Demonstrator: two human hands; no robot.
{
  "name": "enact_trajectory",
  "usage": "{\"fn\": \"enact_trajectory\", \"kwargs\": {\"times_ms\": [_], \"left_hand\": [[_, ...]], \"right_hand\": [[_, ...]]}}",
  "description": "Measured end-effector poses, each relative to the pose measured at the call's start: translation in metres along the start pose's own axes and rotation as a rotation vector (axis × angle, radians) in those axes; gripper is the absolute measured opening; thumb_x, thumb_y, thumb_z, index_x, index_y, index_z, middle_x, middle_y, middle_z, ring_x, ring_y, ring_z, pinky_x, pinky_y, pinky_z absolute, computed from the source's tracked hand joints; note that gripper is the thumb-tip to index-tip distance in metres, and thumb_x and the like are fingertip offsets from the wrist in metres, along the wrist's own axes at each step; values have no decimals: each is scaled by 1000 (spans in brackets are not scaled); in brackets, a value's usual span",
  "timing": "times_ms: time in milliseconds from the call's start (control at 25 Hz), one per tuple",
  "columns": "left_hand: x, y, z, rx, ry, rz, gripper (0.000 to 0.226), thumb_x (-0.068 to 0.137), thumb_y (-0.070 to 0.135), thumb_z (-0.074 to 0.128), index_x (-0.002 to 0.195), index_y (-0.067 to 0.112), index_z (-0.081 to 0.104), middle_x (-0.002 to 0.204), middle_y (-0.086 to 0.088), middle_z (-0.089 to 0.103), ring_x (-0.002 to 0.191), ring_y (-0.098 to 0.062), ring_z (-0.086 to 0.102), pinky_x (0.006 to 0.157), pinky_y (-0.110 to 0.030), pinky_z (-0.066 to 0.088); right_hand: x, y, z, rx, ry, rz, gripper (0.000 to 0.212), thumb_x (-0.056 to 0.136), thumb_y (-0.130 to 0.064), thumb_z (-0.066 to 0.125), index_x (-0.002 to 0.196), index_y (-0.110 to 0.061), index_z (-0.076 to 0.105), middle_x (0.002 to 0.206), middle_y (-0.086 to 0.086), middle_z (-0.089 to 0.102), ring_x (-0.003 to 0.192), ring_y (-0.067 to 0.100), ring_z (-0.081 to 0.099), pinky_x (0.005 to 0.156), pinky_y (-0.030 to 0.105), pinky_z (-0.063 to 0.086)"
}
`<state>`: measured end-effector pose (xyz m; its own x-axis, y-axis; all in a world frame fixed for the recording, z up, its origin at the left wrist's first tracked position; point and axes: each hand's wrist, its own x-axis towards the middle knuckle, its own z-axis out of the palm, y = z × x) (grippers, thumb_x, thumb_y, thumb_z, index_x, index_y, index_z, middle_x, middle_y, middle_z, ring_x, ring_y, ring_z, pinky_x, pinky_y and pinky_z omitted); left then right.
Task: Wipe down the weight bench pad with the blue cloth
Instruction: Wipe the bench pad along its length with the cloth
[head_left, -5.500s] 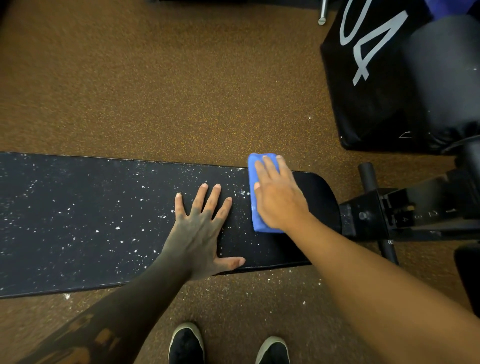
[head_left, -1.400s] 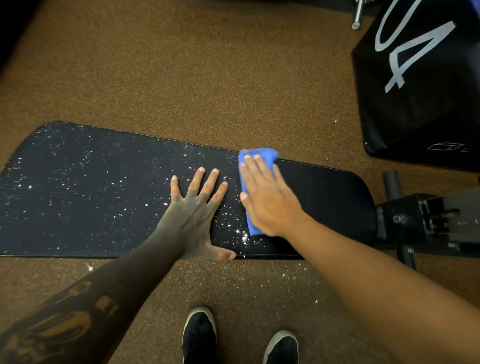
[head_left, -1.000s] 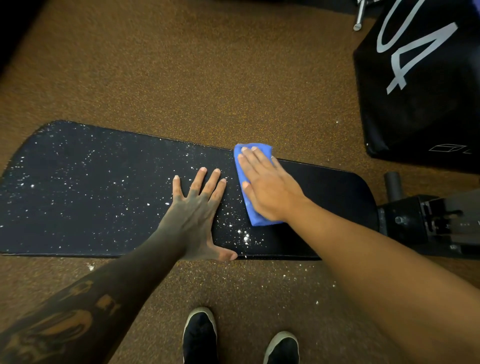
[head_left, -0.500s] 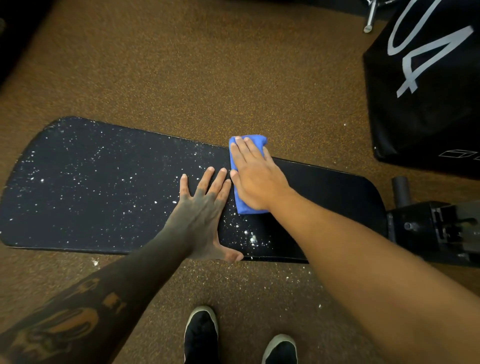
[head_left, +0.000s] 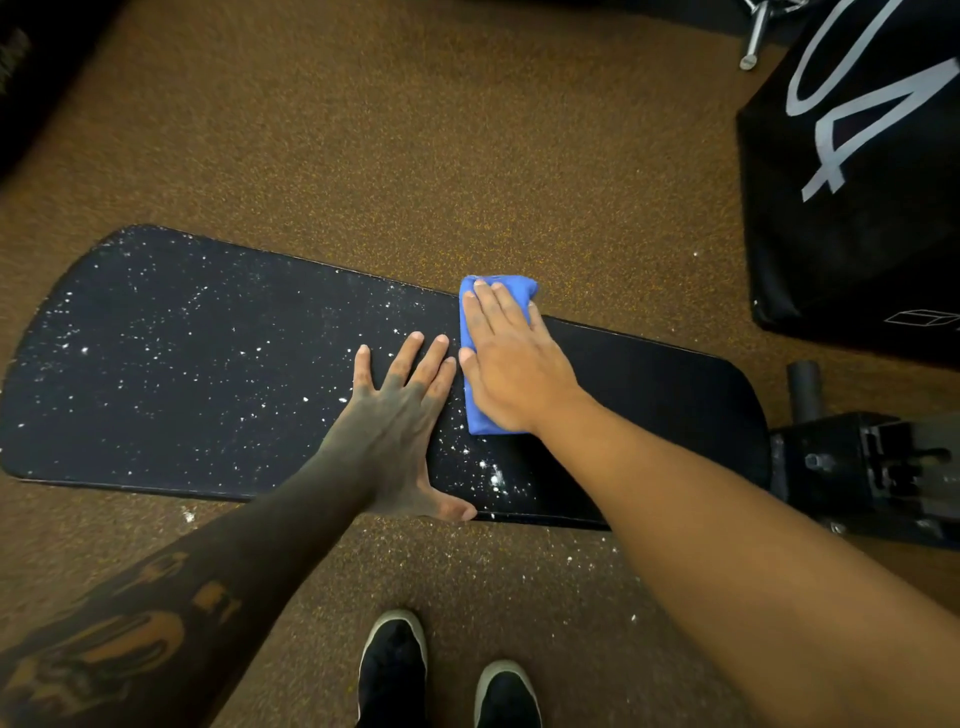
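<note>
The long black weight bench pad (head_left: 182, 374) runs left to right across the middle of the head view. White specks cover its left part, and its right end looks clean. My right hand (head_left: 511, 364) lies flat on the folded blue cloth (head_left: 477, 415) and presses it on the pad at the far edge, where the cloth sticks out past my fingertips. My left hand (head_left: 400, 421) rests flat on the pad just left of the cloth, fingers spread, thumb at the near edge. A clump of white specks lies on the pad near the front edge below the cloth.
Brown speckled floor (head_left: 415, 130) surrounds the bench. A big black padded block with white lettering (head_left: 857, 171) stands at the upper right. The black metal bench frame (head_left: 872, 473) joins the pad's right end. My two black shoes (head_left: 447, 675) stand below the pad. A metal leg (head_left: 753, 36) shows at the top.
My right hand has slid the cloth leftward along the pad and toward the far edge, closer to my left hand. The left hand has stayed put. The clean stretch at the right has grown.
</note>
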<state>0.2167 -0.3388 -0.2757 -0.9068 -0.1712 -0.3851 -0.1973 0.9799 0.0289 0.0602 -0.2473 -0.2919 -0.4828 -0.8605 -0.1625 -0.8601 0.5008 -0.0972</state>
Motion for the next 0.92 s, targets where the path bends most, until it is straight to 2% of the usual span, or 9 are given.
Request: {"fn": "enact_trajectory", "kwargs": {"times_ms": [160,280,400,560,720,880,920], "left_hand": [[0,-1,-1,12,-5,-10,154,44,109,28,153,12,-21,162,-12,-29,150,-32,-25,117,-70,2],[-3,0,0,5,3,-22,149,45,109,27,155,19,-17,164,-12,-25,151,-34,-22,115,-73,4],[-8,0,1,-10,22,-38,144,46,108,27,157,25,-8,166,-11,-18,152,-34,-17,113,-75,7],[-6,-4,1,-39,20,-16,144,44,108,30,157,27,-7,166,-10,-19,151,-35,-19,113,-76,3],[-5,-9,4,-24,38,28,142,46,108,30,156,28,-9,165,-10,-20,151,-36,-20,113,-76,3],[-3,-19,5,-13,55,93,139,47,108,29,157,30,-6,166,-11,-18,151,-37,-18,113,-77,5],[-4,-22,4,-7,59,110,139,47,108,29,157,31,-4,166,-11,-16,151,-37,-17,113,-76,4]], "right_hand": [[-73,23,6,-45,4,-84,65,96,-40,20,154,-9,20,164,8,14,151,24,10,120,52,18],[-78,31,2,-65,14,79,68,95,-45,20,153,-11,23,163,10,17,150,28,13,118,58,16],[-61,18,-1,-1,27,173,60,97,-41,26,151,-15,23,163,10,13,149,32,8,117,60,13],[-50,17,6,47,18,300,59,101,-35,28,154,-17,11,164,8,7,150,32,2,117,57,19],[-96,-2,19,84,61,315,58,100,-33,26,154,-16,14,164,8,8,151,29,2,118,53,20],[-125,-23,23,174,134,675,59,98,-34,15,155,-18,14,165,9,5,151,28,-1,119,53,19],[-130,-40,26,182,133,678,59,99,-34,14,155,-17,12,165,10,3,151,28,-3,120,52,17]]}}
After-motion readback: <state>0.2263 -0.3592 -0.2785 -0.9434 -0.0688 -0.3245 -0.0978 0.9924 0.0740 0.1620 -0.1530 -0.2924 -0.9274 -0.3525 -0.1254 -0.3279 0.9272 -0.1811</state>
